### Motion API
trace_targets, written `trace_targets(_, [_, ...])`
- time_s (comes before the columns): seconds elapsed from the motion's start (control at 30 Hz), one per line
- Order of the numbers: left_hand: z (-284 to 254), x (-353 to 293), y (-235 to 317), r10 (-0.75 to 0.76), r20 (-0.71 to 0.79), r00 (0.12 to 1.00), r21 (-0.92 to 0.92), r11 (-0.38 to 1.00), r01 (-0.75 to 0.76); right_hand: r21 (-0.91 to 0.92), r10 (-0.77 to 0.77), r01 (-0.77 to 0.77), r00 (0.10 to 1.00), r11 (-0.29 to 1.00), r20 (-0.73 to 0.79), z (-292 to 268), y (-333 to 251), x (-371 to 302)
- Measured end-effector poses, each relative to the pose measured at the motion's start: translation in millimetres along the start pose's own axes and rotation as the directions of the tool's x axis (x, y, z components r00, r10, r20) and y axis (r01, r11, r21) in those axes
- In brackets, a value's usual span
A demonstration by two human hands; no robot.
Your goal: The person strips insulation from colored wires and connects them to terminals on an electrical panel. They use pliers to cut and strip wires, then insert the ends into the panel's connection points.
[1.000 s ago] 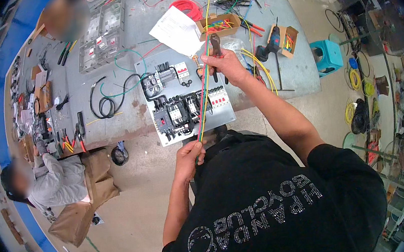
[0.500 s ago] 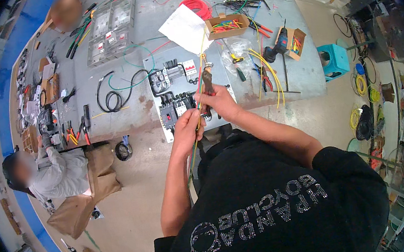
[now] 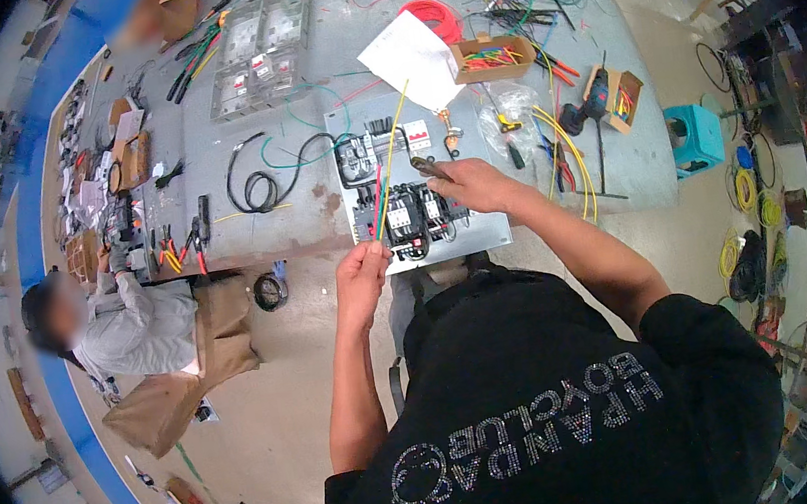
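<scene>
My left hand (image 3: 362,273) is closed on a few thin wires (image 3: 395,157), yellow, red and green, just off the near edge of a grey mounting plate (image 3: 489,232). The yellow wire reaches furthest up, over the plate. My right hand (image 3: 473,186) grips a dark-headed hand tool, which looks like pliers (image 3: 428,167), above the plate's right part; its handles are mostly hidden by the fingers. Black and white contactors (image 3: 402,214) sit on the near half of the plate. A white breaker with red switches (image 3: 417,135) is mounted farther back.
Beyond the plate lie a white paper sheet (image 3: 412,57) and a box of coloured pieces (image 3: 493,59). A drill (image 3: 585,109), pliers (image 3: 563,168) and yellow wires lie to the right. Coiled black cable (image 3: 265,190) is to the left. A co-worker (image 3: 136,330) sits at the far left.
My hands have moved apart: the right, with the tool, is away from the wires, while the left holds them lower and nearer me. The view has shifted slightly.
</scene>
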State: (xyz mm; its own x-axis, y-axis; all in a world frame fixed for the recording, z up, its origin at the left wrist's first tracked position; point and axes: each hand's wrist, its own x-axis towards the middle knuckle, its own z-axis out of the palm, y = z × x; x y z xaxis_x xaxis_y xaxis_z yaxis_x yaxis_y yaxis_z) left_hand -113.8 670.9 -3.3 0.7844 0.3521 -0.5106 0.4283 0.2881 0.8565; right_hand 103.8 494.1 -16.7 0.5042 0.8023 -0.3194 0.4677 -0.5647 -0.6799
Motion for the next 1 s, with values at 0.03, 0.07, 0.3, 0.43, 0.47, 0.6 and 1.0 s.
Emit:
trace_targets(0.03, [-5, 0, 2, 0.008, 0.001, 1.000, -0.008, 1.000, -0.008, -0.020, -0.046, 0.045, 0.999, 0.999, -0.019, -1, -1, 9])
trace_targets(0.07, [-10, -1, 3, 0.013, 0.001, 1.000, -0.017, 1.000, -0.013, -0.036, -0.065, 0.065, 0.998, 0.997, -0.001, -3, -5, 18])
trace_targets(0.3, [-51, 23, 26, 0.028, 0.006, 1.000, -0.037, 0.999, -0.028, -0.081, -0.099, 0.101, 0.995, 0.992, 0.023, -6, -46, 79])
trace_targets(0.43, [-80, 50, 41, 0.030, 0.041, 0.999, -0.036, 0.999, -0.029, -0.145, -0.034, 0.045, 0.997, 0.988, 0.075, -13, -77, 108])
trace_targets(0.47, [-87, 56, 42, 0.029, 0.052, 0.998, -0.042, 0.999, -0.027, -0.135, -0.031, 0.041, 0.997, 0.990, 0.075, -13, -81, 115])
trace_targets(0.6, [-114, 80, 44, 0.027, 0.065, 0.998, 0.005, 1.000, -0.028, -0.110, -0.041, 0.046, 0.998, 0.993, 0.046, -8, -89, 143])
trace_targets(1.0, [-171, 134, 52, 0.043, 0.130, 0.991, 0.052, 0.997, -0.050, -0.082, 0.084, -0.078, 0.994, 0.994, 0.069, -1, -108, 201])
